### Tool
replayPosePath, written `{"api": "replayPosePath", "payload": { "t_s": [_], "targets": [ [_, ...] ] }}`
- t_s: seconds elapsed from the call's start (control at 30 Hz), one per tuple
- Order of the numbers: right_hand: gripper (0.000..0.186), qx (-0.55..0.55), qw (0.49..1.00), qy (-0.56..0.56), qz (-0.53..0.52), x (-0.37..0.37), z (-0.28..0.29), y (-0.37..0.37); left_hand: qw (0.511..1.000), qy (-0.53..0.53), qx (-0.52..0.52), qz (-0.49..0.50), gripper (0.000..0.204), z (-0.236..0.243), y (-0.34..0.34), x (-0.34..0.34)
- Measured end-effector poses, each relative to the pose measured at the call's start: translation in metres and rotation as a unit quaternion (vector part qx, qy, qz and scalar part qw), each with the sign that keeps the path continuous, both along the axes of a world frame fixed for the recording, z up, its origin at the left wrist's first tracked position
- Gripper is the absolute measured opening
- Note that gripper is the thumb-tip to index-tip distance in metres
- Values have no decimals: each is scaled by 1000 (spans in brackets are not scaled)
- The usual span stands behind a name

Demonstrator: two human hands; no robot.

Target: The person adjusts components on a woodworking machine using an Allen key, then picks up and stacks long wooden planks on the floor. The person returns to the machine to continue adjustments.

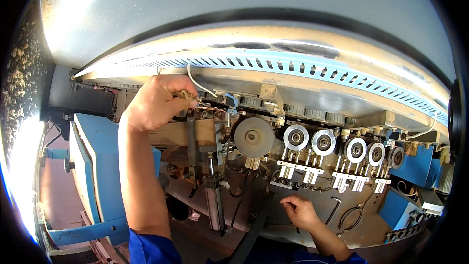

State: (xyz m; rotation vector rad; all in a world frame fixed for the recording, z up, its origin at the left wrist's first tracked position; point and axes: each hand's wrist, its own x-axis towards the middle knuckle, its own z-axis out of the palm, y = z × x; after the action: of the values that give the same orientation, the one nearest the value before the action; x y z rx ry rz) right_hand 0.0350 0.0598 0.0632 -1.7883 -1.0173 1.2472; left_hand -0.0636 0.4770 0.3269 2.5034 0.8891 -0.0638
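Observation:
My left hand (160, 99) reaches up to the machine's rail, its fingers closed around a small tan, crumpled clump (184, 95). The clump sits just above a metal assembly (210, 113) with small fittings and copper-coloured parts. My right hand (301, 212) hovers low over the machine bed, fingers loosely bent and nothing seen in them. Close to its right lies a bent hex key (333, 210). Between the two hands stands a large grey disc (254, 137), followed to the right by several smaller metal-rimmed pressure rollers (323, 142).
A slotted light-blue duct (290, 65) runs along the curved upper housing (273, 0). At left stands a blue cabinet (105, 166). A pneumatic cylinder (215, 208) hangs below the assembly. A coiled black cable (351, 219) and blue boxes (398, 208) are at right.

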Motion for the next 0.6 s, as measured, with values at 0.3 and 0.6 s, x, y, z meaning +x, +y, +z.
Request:
{"api": "replayPosePath", "payload": {
  "t_s": [0.3,0.6],
  "targets": [
    [13,28,999,0,-15,0,0,-1,970,-115,213,-29,17,-49,-49,-22],
    [12,-3,1000,10,-8,1,5,-1,946,-180,259,77,24,-46,-87,-63]
  ]
}}
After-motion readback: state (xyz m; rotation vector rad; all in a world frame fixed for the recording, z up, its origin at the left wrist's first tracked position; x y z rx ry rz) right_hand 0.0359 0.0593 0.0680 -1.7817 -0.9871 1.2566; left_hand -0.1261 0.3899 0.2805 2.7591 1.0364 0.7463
